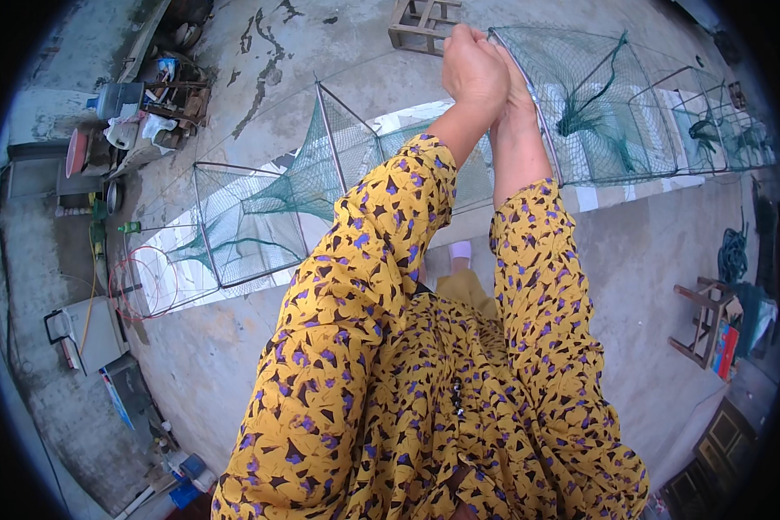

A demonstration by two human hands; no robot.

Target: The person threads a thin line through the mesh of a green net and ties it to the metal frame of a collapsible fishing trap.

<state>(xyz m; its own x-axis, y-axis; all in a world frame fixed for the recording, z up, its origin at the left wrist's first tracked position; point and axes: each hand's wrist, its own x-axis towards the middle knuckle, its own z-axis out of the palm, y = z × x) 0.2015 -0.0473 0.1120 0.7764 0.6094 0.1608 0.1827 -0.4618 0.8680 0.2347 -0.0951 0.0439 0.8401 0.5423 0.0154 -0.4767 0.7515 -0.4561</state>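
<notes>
A long green net trap (641, 130) with square metal frames stretches from left to right across the floor in front of me. My left hand (475, 74) is closed, its fingertips bent in at the upper corner of one metal frame (542, 121). Pressed against it, my right hand (518, 97) is closed along the same frame, partly covered by the left. What the left fingers pinch is hidden. Left of my arms, more frames hold the netting (299, 186) up in peaks. A thin red hoop (143, 282) lies at the trap's left end.
White sheeting (407, 117) lies beneath the trap on the concrete floor. A wooden stool (420, 24) stands beyond my hands, another stool (706, 321) at the right. Basins and a cluttered rack (178, 95) line the left wall. Dark green netting (732, 254) is heaped at the right.
</notes>
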